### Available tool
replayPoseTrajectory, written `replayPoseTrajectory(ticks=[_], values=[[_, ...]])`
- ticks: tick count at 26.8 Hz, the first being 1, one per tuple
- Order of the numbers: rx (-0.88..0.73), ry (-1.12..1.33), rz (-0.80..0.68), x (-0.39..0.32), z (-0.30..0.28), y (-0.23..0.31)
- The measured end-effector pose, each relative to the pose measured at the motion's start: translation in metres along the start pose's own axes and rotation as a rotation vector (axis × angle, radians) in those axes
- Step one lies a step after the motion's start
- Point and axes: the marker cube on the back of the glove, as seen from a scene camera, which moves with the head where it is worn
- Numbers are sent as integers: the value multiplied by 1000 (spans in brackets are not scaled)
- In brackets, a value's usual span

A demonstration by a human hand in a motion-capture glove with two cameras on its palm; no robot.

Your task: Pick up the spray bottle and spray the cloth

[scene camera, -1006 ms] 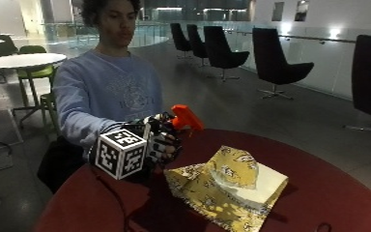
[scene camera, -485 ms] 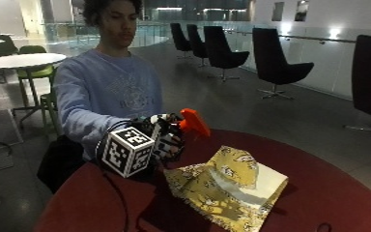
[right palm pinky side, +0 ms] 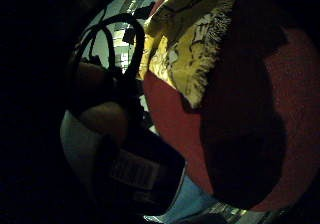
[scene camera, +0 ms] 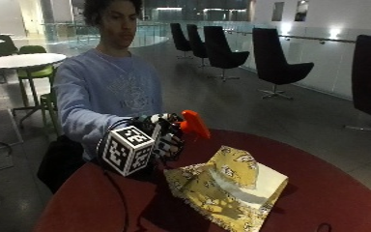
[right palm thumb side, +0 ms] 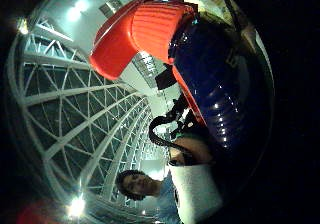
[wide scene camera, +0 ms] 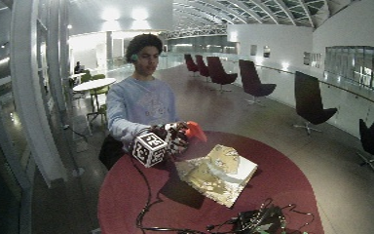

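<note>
The gloved right hand [scene camera: 163,140] grips a spray bottle, holding it above the round red table [scene camera: 340,193]. The bottle's orange trigger head [scene camera: 193,123] sticks out past the fingers and points toward the cloth; its dark blue body [right palm thumb side: 220,84] fills the thumb side palm view under the orange head [right palm thumb side: 135,34]. A yellow patterned cloth [scene camera: 227,186] lies draped over a pale box on the table, just beyond and below the nozzle. The cloth [right palm pinky side: 195,49] also shows on the red tabletop in the little finger side palm view. In the wide view the hand [wide scene camera: 171,139] is beside the cloth [wide scene camera: 216,173].
A bundle of cables and a dark device [wide scene camera: 252,222] lie at the table's near edge. A cable [scene camera: 118,203] runs from the glove across the tabletop. Black chairs [scene camera: 278,63] stand along the far wall, and a white table [scene camera: 21,60] is behind the person.
The hand has lifted the spray bottle a little higher and carried it toward the cloth. The cloth has stayed in place.
</note>
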Motion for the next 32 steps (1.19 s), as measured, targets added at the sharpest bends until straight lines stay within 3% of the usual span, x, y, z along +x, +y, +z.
replayPoseTrajectory(ticks=[32], values=[[-35, 4, 43, 7, 15, 2]])
